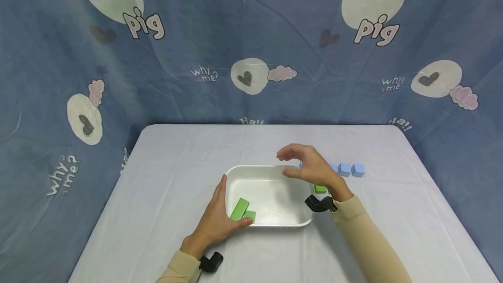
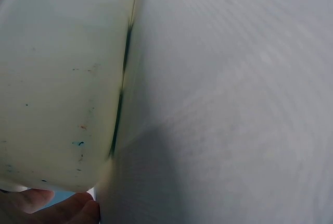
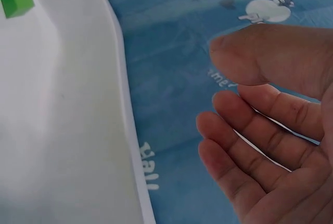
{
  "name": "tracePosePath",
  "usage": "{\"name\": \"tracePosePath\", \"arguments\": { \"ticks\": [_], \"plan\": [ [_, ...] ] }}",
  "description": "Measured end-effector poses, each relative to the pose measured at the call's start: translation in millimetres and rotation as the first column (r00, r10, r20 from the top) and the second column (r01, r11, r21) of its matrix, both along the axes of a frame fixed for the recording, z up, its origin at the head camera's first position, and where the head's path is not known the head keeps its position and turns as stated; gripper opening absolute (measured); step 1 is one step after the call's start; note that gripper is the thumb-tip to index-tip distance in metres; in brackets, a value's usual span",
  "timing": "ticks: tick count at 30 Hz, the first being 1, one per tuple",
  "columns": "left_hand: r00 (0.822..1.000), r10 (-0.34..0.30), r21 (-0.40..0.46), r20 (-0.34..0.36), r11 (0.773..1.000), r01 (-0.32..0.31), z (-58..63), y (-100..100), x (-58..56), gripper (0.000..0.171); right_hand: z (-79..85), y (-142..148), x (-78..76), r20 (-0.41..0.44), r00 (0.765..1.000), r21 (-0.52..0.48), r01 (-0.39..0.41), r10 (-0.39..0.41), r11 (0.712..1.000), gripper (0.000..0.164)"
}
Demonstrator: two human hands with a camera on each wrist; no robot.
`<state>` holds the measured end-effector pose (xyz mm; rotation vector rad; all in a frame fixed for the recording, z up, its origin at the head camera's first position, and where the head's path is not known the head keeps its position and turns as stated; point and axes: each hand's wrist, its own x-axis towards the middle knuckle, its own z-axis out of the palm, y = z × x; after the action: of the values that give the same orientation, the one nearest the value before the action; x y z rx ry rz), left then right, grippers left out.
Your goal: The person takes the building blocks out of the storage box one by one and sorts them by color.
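Observation:
A white tray (image 1: 275, 225) lies at the middle of the table, with two green blocks (image 1: 239, 208) in its front left corner. My left hand (image 1: 215, 219) grips that corner, thumb over the front rim and fingers along the left side. In the left wrist view, fingertips (image 2: 70, 208) show by the end of the tray's outer wall (image 2: 57, 88). Over the tray's back right corner hovers my right hand (image 1: 310, 165), its thumb and fingers apart and holding nothing. The right wrist view shows the gap between thumb and fingers beside the tray rim (image 3: 125, 88).
Blue cubes (image 1: 358, 170) stand in a row behind and right of the tray, partly hidden by my right hand. Just outside the tray's right side sits another green block (image 1: 320, 189). A white cloth covers the table (image 1: 177, 156), and a blue printed curtain (image 1: 220, 21) hangs behind it.

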<state>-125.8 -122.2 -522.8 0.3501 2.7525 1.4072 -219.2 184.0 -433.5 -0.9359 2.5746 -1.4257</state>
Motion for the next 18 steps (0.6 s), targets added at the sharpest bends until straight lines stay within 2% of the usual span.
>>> {"name": "tracePosePath", "arguments": {
  "ticks": [6,12,18],
  "plan": [
    [1.0,0.003,-0.003,-0.022,1.0,-0.003,1.8,-0.3,-2.8,0.141,0.5,-4.4,-0.5,-0.006,1.0,0.008,-0.004,0.005,1.0,0.038],
    [1.0,0.002,0.001,-0.011,1.0,-0.002,2.8,-0.8,-2.9,0.141,-8.2,-16.9,1.2,0.038,0.997,0.005,-0.073,0.072,0.997,0.037],
    [1.0,0.0,-0.004,0.009,1.0,0.0,0.4,-0.3,1.0,0.14,-19.5,-32.9,4.3,0.045,0.987,0.015,-0.152,0.151,0.988,0.039]
  ]
}}
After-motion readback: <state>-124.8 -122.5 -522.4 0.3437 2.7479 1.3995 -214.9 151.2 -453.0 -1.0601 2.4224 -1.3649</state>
